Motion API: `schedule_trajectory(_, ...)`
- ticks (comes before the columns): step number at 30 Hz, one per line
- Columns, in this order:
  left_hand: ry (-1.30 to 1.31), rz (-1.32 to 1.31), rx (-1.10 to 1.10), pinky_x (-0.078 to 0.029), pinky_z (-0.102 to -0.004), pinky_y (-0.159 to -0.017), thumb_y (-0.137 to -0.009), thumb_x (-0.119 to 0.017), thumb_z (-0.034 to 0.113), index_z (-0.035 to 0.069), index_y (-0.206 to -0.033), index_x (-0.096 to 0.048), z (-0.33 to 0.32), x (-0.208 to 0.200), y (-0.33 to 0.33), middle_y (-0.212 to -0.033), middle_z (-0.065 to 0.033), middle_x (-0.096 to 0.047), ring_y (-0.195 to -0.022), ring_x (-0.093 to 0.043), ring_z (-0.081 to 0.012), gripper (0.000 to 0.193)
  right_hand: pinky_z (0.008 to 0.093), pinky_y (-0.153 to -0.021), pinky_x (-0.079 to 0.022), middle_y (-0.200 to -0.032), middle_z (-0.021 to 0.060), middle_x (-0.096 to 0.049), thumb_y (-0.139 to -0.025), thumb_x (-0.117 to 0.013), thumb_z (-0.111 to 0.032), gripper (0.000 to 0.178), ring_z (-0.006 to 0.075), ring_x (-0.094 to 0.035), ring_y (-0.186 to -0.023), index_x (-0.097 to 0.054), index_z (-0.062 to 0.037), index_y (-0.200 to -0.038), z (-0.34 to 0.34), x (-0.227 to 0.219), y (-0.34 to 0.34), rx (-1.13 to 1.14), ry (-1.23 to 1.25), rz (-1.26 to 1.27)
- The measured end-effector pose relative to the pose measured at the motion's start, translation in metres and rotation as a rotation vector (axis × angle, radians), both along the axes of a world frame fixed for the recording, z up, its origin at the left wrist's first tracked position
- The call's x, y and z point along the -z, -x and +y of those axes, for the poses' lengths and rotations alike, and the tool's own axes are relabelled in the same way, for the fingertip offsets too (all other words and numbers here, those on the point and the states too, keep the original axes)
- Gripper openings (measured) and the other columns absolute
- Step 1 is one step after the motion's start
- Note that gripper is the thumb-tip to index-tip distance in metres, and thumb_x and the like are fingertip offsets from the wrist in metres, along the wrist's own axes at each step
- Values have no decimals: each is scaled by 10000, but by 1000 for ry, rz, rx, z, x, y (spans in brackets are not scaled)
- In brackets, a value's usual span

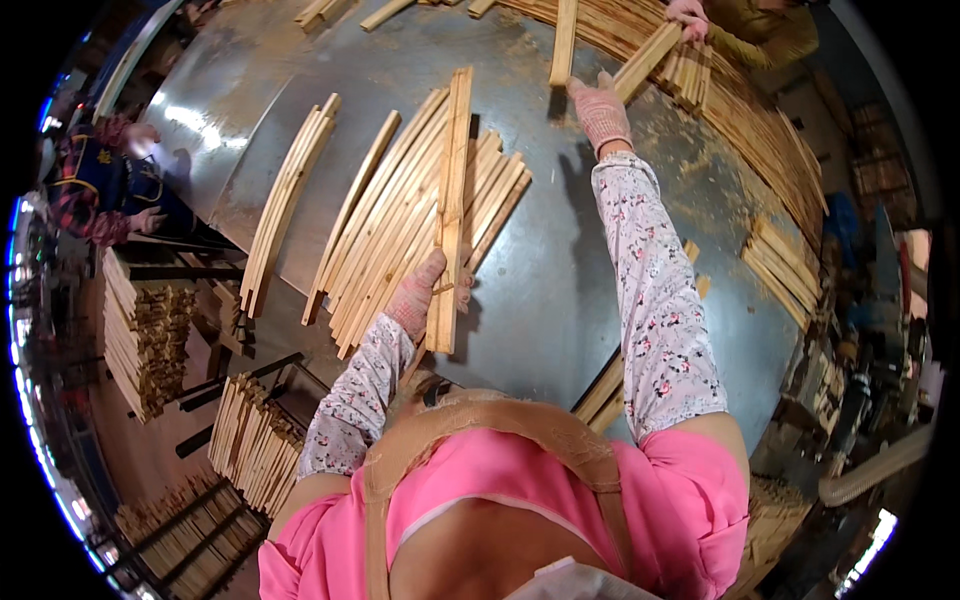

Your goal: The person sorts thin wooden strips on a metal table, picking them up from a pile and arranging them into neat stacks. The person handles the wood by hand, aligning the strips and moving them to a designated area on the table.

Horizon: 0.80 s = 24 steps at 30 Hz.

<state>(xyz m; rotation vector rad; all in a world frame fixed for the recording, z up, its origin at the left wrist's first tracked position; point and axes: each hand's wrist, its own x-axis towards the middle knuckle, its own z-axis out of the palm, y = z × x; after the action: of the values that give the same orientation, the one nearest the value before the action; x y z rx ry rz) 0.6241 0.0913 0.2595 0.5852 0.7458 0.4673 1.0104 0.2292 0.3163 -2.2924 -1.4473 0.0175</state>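
Note:
My left hand (pixel 418 298), in a pinkish knit glove, is closed around the near part of a long pale wooden strip (pixel 453 190), with the thumb along its edge. The strip is raised over a fanned layer of wooden strips (pixel 390 230) on the metal table. My right hand (pixel 602 112), gloved alike, reaches far forward with fingers apart. Its fingertips are by the near ends of two strips, one strip (pixel 564 42) pointing straight away and another strip (pixel 648 62) slanting right. A co-worker's gloved hand (pixel 688 18) is at the slanting strip's far end.
A small bundle of strips (pixel 290 205) lies left on the metal table (pixel 540 290). Long boards (pixel 760 145) line the far right edge, and short strips (pixel 782 270) lie at right. Another person (pixel 110 180) stands at left, near stacked wood (pixel 150 340).

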Motion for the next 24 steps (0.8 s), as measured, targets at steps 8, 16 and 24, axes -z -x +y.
schedule_trajectory(8, 250, 8, 1, -512, -322, -515, -1028, -474, 773, 102, -1175, -672, -19, 9, -50, -798, -40, -646, -595, -594, -178, 715, 371, -673, -529, -883, 112, -637, -1095, -585, -326, 334, 187, -604, -714, -583, -8, -1200, -104, 71, 167, -38, -40, 2108)
schedule_trajectory(16, -97, 137, 8, -622, -386, -789, -1097, -601, 355, 8, -1406, -563, -29, 32, -62, -1127, -114, -705, -884, -693, -229, 467, 385, -818, -563, -1073, 168, -736, -910, -813, -356, 605, 247, -702, -922, -601, 57, -1296, -109, 125, 169, 194, -161, 1110)
schedule_trajectory(24, -39, 225, -7, -605, -347, -896, -1066, -590, 210, -8, -1487, -508, 31, -14, 41, -1113, -102, -674, -937, -673, -193, 481, 427, -889, -542, -996, 180, -738, -1036, -617, -394, 557, 322, -704, -967, -594, -1, -1430, -165, 111, 182, 140, -50, 966)
